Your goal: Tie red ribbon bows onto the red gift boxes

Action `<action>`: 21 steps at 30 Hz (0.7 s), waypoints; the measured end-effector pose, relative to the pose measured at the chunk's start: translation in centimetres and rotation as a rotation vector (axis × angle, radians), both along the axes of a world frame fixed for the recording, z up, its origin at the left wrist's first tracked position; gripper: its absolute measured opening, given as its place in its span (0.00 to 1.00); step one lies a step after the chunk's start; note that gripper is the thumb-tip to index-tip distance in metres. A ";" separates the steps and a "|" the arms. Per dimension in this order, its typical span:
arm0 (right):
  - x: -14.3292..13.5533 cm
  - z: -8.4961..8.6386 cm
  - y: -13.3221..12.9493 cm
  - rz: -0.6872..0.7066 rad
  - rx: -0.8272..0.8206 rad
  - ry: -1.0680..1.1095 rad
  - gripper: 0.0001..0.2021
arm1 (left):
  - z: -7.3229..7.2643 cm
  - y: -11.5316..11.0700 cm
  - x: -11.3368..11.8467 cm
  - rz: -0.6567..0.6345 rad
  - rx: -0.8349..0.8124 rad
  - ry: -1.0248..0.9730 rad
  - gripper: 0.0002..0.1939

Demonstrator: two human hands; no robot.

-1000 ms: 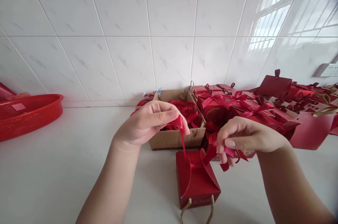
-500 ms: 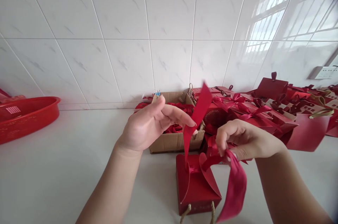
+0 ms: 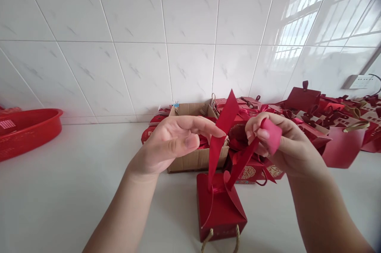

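Your right hand (image 3: 282,143) has its fingers clamped on one end of the red ribbon (image 3: 243,164). On your left hand (image 3: 166,143), the thumb's apart from the fingers and the index tip touches the other end, but can't tell if it's pinched. The red gift box (image 3: 223,213) sits on the white counter (image 3: 89,165) below, between your hands. Right behind it, a cardboard box (image 3: 193,160) and piled red boxes (image 3: 303,100) crowd you, partly hidden by your hands. Red plastic basin (image 3: 32,130) is well off left.
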State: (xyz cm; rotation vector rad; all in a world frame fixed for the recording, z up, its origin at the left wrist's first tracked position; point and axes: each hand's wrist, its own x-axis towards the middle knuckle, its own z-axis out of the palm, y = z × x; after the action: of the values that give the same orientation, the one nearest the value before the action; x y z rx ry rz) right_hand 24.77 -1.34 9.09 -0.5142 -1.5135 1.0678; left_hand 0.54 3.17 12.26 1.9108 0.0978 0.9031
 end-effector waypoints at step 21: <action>-1.4 1.4 -2.4 -0.559 0.014 0.115 0.05 | -0.8 -1.4 1.6 0.568 0.356 -0.256 0.10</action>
State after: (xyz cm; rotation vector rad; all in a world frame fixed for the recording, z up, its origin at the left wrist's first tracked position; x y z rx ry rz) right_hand 23.41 -3.69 10.47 -0.7948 -1.1736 0.6362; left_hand 2.16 1.73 11.47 2.1096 0.3595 1.6286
